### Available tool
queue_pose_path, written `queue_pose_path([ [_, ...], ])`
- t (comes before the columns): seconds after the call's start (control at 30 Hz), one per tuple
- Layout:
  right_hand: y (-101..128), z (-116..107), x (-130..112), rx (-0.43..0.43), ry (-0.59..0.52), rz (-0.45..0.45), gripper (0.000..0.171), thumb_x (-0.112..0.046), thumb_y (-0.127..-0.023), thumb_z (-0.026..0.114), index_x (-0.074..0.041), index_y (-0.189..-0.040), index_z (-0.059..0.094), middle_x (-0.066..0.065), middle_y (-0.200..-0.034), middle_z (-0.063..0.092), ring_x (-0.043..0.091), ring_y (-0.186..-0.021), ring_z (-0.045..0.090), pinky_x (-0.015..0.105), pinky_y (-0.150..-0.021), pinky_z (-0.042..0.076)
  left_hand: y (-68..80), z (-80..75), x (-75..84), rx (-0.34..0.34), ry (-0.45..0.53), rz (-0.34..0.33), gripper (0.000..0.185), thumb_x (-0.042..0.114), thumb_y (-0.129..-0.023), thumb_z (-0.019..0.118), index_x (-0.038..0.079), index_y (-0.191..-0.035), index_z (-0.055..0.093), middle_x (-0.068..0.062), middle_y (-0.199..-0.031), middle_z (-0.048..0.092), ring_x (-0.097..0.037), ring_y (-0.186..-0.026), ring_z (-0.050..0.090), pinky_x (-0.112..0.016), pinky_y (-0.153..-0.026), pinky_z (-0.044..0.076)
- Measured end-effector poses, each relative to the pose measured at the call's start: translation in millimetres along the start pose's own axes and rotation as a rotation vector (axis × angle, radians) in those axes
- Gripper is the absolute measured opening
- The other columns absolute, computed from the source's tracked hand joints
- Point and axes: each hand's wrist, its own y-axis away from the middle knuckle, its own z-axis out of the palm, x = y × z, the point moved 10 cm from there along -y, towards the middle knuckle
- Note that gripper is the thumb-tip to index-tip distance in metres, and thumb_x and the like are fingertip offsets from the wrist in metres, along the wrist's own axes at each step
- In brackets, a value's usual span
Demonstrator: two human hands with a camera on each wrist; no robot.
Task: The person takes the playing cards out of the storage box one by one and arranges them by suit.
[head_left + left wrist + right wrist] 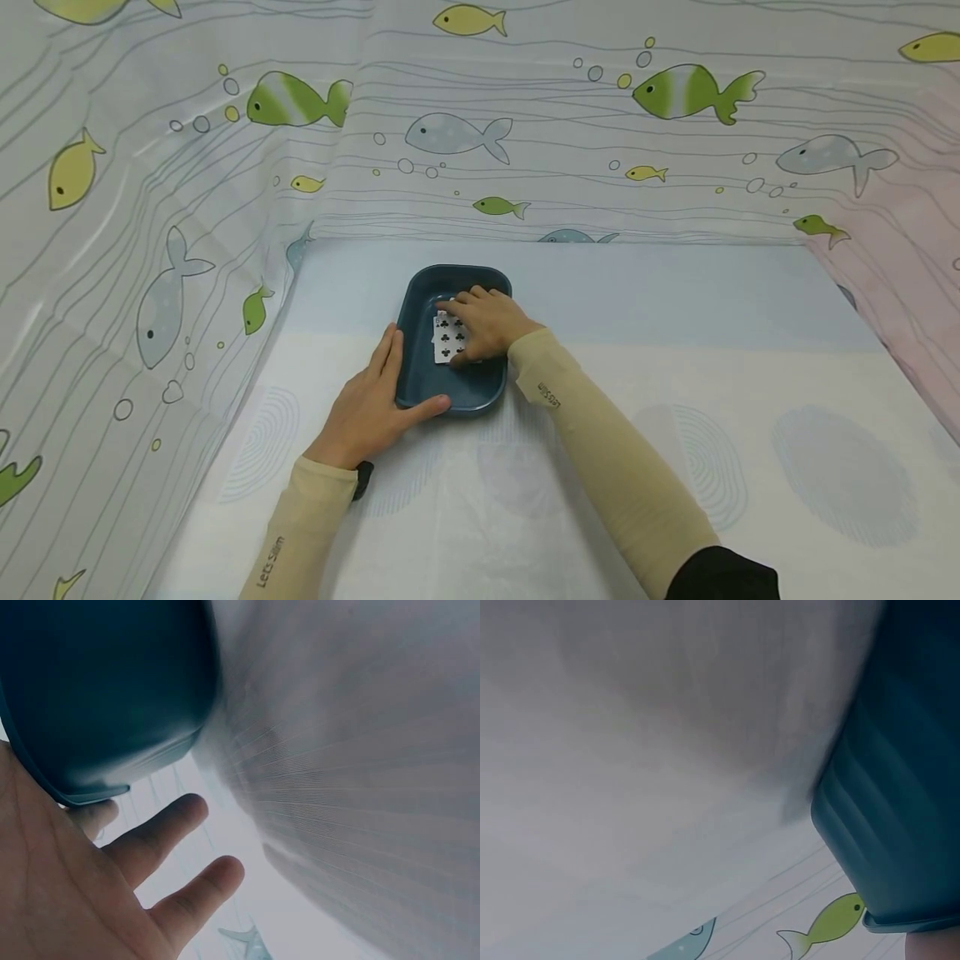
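A dark blue oblong tray (420, 388) lies on the pale mat in the head view. Inside it sits a stack of playing cards (446, 340), the top one showing clubs. My right hand (486, 323) reaches into the tray, its fingers and thumb curled around the stack. My left hand (372, 402) lies with straight fingers along the tray's left wall, thumb against the near rim. In the left wrist view the tray (97, 697) fills the upper left, with my open palm (82, 892) beneath it. The right wrist view shows only the tray's outer wall (900, 795) at the right.
A curtain printed with fish (300, 98) hangs behind and to the left of the table. A pink cloth (907, 275) drapes the right side. The pale mat (675, 433) spreads around the tray to the right and toward me.
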Motion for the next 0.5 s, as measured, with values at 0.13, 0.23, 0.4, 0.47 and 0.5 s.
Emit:
queue_pose_path([
  [0.13, 0.6, -1.4, -0.9, 0.01, -0.011, -0.01, 0.096, -0.065, -0.076, 0.077, -0.028, -0.157, 0.04, 0.0, -0.149, 0.05, 0.021, -0.132, 0.044, 0.041, -0.112, 0.035, 0.0, -0.1, -0.2, 0.004, 0.0, 0.002, 0.123, 0.083, -0.082, 0.057, 0.01, -0.163, 0.002, -0.003, -0.17, -0.002, -0.039, -0.147, 0.032, -0.056, -0.112, 0.035],
  [0.23, 1.0, -2.9, -1.1, 0.023, -0.013, -0.017, 0.095, -0.064, -0.076, 0.078, -0.027, -0.156, 0.041, 0.001, -0.148, 0.052, 0.021, -0.131, 0.046, 0.041, -0.111, 0.036, 0.0, -0.5, 0.3, 0.009, 0.001, 0.005, 0.122, 0.082, -0.082, 0.058, 0.009, -0.163, 0.003, -0.004, -0.17, -0.002, -0.039, -0.147, 0.031, -0.056, -0.112, 0.035],
  [0.4, 0.4, -3.7, -0.9, 0.033, -0.021, -0.022, 0.095, -0.064, -0.076, 0.077, -0.027, -0.156, 0.042, 0.001, -0.147, 0.053, 0.021, -0.13, 0.046, 0.041, -0.11, 0.037, 0.1, -0.9, 0.2, 0.008, 0.003, 0.004, 0.122, 0.082, -0.082, 0.058, 0.009, -0.163, 0.003, -0.004, -0.17, -0.002, -0.038, -0.148, 0.031, -0.056, -0.112, 0.034],
  [0.47, 0.1, -3.2, -0.8, 0.029, -0.024, -0.021, 0.095, -0.065, -0.076, 0.077, -0.028, -0.156, 0.042, 0.0, -0.147, 0.053, 0.021, -0.13, 0.046, 0.041, -0.111, 0.037, 0.1, -1.1, 0.1, 0.009, 0.002, 0.005, 0.122, 0.082, -0.082, 0.058, 0.009, -0.163, 0.003, -0.004, -0.17, -0.002, -0.038, -0.148, 0.03, -0.056, -0.112, 0.034],
  [0.5, 0.1, -3.2, -0.8, 0.027, -0.026, -0.02, 0.095, -0.064, -0.076, 0.077, -0.028, -0.156, 0.042, 0.0, -0.147, 0.053, 0.021, -0.13, 0.046, 0.041, -0.111, 0.036, 0.0, -1.1, 0.3, 0.011, 0.002, 0.007, 0.122, 0.082, -0.082, 0.058, 0.009, -0.163, 0.003, -0.004, -0.17, -0.001, -0.038, -0.148, 0.03, -0.056, -0.112, 0.034],
])
